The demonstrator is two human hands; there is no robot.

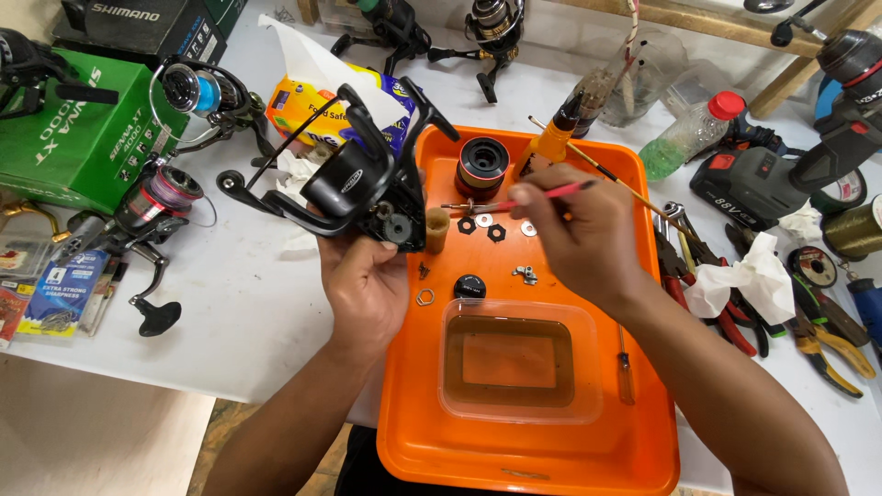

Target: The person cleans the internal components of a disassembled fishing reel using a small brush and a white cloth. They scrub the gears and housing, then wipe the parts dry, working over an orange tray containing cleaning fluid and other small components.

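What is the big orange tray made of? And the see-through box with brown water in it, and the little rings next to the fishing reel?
The orange tray looks like smooth moulded plastic: even colour, rounded rim, soft shine. The clear box is probably plastic too, transparent with rounded corners. The silvery rings glint like metal; the black toothed ones could be metal or fibre, too small to tell.
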